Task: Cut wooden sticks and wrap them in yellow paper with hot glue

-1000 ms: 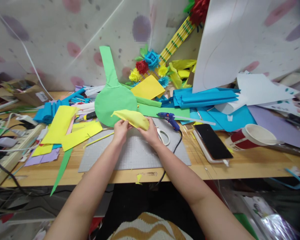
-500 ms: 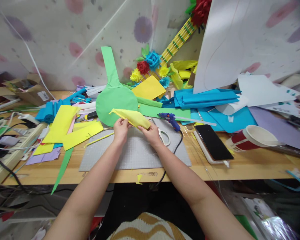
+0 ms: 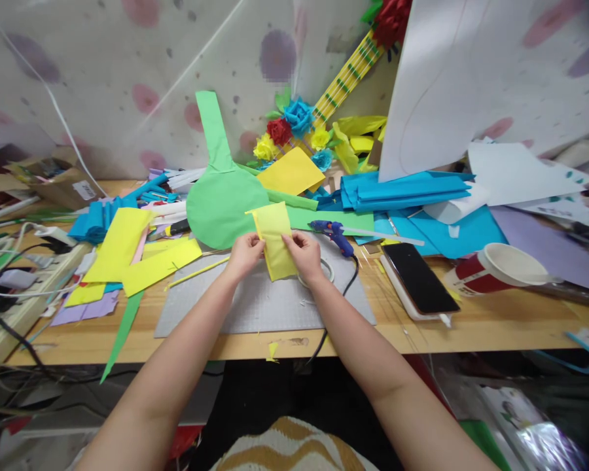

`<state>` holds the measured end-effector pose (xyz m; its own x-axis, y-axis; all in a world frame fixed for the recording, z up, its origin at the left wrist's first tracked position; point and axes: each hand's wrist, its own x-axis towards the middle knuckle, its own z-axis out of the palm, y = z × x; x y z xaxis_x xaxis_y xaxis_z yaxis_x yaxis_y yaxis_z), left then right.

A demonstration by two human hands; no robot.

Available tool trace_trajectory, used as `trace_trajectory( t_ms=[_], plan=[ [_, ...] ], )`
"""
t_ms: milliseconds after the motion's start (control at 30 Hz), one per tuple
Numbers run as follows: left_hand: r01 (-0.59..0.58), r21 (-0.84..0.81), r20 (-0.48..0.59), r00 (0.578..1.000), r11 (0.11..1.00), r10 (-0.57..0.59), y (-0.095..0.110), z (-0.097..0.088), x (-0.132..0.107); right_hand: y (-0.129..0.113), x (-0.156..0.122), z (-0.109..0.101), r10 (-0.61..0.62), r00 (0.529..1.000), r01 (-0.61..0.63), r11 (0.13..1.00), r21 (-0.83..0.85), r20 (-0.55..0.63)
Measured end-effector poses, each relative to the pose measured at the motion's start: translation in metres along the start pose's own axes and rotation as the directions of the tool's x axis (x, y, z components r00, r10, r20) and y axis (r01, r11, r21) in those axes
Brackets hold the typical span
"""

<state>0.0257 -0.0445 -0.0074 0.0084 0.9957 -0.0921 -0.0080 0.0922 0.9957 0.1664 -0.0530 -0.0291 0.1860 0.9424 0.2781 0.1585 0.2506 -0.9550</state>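
Observation:
Between my hands a yellow paper strip (image 3: 276, 239) is held up over the grey cutting mat (image 3: 196, 307). My left hand (image 3: 246, 254) pinches its left edge, where a narrow fold runs along the side. My right hand (image 3: 303, 254) pinches the right edge between thumb and fingers. Behind the strip lies a green paper disc (image 3: 226, 203) with a long neck-like strip at its top. Partly hidden by my right hand are scissors (image 3: 328, 269) with white handles. A thin yellow paper stick (image 3: 199, 271) rests on the mat to the left.
Right of the mat are a blue glue gun (image 3: 334, 235) with its cord, a phone (image 3: 419, 278) and a paper cup (image 3: 495, 269). Yellow sheets (image 3: 164, 265) and a power strip (image 3: 29, 297) lie left. Blue paper (image 3: 407, 190) and a paper-flower guitar (image 3: 346, 82) stand behind.
The yellow paper has turned from lying slanted and nearly edge-on to upright, its broad face showing. Both hands shifted slightly and still pinch its edges.

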Motion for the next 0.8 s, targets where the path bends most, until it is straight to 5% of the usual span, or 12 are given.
trace_trajectory(
  t_ms=[300, 800],
  plan=[
    [0.039, -0.047, -0.021, 0.999, 0.998, -0.04, 0.004, 0.006, 0.0, -0.006, -0.004, -0.003, -0.104, 0.994, 0.103, 0.989, -0.105, -0.011],
    [0.179, -0.069, 0.0, 0.984, 0.982, -0.179, 0.015, -0.006, -0.009, 0.003, -0.002, 0.002, 0.067, 0.994, -0.075, 0.992, 0.103, 0.083]
  ],
)
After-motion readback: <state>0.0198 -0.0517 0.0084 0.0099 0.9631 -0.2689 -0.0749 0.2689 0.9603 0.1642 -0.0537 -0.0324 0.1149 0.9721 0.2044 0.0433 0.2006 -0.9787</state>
